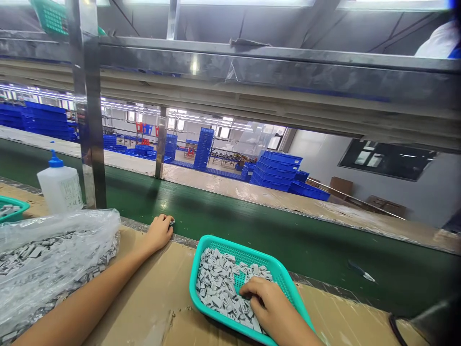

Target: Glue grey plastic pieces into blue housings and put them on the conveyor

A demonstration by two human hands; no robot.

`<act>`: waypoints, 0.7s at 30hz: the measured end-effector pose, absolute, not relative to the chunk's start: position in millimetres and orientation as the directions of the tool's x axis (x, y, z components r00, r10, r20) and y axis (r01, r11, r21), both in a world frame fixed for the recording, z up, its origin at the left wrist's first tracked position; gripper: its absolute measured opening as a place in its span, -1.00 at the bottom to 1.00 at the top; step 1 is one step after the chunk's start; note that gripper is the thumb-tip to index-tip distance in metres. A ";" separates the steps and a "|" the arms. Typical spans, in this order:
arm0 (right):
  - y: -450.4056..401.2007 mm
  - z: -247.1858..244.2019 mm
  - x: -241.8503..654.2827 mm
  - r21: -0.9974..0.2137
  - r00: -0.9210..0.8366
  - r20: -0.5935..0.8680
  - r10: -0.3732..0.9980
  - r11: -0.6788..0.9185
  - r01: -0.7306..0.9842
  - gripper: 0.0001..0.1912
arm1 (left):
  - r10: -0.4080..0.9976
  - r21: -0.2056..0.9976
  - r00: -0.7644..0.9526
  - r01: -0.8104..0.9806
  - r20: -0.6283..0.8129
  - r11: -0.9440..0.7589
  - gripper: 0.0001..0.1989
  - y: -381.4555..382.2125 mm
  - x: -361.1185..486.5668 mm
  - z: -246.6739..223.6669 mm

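My left hand (160, 231) rests at the near edge of the green conveyor belt, fingers bent together. A small grey part (172, 222) pokes out at its fingertips. My right hand (268, 300) is inside a teal plastic basket (194, 276), its fingers curled down among many small grey plastic pieces (218, 278). What its fingertips hold, if anything, is hidden. Left of my left forearm lies a clear plastic bag (68, 254) with more small grey pieces.
The green belt (230, 228) runs across behind the cardboard-covered bench (151, 288). Pliers (362, 271) lie on it at right. A white bottle with blue cap (59, 185) stands beside a metal post (90, 120). Another teal basket (14, 216) is at far left.
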State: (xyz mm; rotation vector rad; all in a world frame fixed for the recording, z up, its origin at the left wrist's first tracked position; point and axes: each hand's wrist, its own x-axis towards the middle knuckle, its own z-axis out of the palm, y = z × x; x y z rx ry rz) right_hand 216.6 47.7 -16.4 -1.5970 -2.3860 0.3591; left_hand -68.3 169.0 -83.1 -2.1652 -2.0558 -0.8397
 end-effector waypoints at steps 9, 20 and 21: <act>50.2 -17.9 217.5 -0.356 -0.365 0.062 0.929 0.362 0.861 -0.70 | 0.912 0.337 -0.022 0.933 0.410 -0.129 -0.71 168.7 -67.7 -82.1; 51.4 -17.0 215.9 -0.354 -0.372 0.056 0.926 0.367 0.860 -0.70 | 0.901 0.357 -0.008 0.920 0.433 -0.164 -0.72 173.0 -70.1 -87.2; 51.7 -17.2 215.7 -0.353 -0.371 0.057 0.927 0.366 0.861 -0.70 | 0.900 0.359 -0.006 0.918 0.435 -0.167 -0.72 173.3 -70.3 -87.6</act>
